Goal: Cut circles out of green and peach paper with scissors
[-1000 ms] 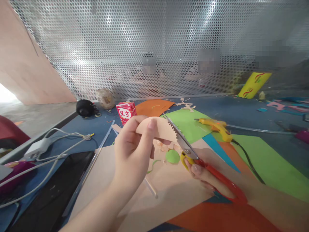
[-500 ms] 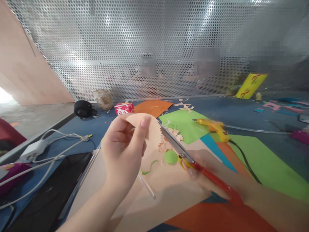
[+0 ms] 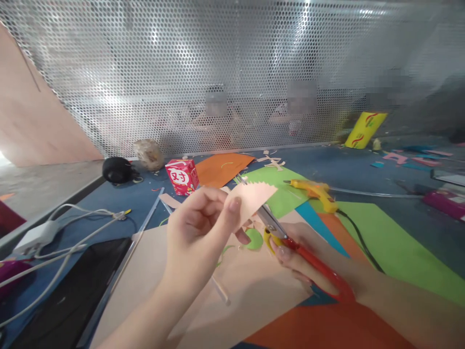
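My left hand pinches a small peach paper cutout with a zigzag upper edge, held up above the table. My right hand grips red-and-yellow scissors whose blades reach behind the cutout. Below lie a large peach sheet with a small green paper disc, paper scraps and a thin white stick.
Green, orange and blue paper sheets cover the blue table. A yellow glue gun with a black cord lies right of centre. A red carton, a black object, white charger cables and a black tablet sit left. Perforated metal screen behind, people beyond it.
My left hand has turned the peach cutout, so its zigzag edge now faces up. The scissors stayed at the cutout, shifting slightly left and behind it.
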Action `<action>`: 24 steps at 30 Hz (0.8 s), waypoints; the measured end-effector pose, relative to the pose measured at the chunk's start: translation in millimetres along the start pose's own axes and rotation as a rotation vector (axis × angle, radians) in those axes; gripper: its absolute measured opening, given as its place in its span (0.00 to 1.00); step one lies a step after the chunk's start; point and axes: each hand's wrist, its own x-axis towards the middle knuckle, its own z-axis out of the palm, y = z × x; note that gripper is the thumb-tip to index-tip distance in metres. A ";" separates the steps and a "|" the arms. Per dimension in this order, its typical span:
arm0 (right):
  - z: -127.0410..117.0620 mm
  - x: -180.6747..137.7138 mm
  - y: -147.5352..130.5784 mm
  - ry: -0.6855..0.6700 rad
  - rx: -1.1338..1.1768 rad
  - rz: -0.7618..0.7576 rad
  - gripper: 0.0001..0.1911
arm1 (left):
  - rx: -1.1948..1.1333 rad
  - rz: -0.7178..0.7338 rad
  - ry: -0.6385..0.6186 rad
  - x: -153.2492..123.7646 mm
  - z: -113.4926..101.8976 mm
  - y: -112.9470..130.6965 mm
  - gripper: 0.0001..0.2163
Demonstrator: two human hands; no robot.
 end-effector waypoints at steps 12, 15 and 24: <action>0.8 -0.1 -2.4 0.030 -0.041 0.017 0.15 | -0.026 -0.035 -0.181 2.4 -2.7 -7.4 0.09; 2.2 2.7 2.1 0.117 0.078 0.133 0.19 | 0.021 -0.039 -0.178 4.3 -3.2 -8.6 0.10; -1.3 12.5 15.4 0.296 0.191 0.089 0.19 | 0.135 -0.043 -0.003 9.7 -2.0 -12.2 0.08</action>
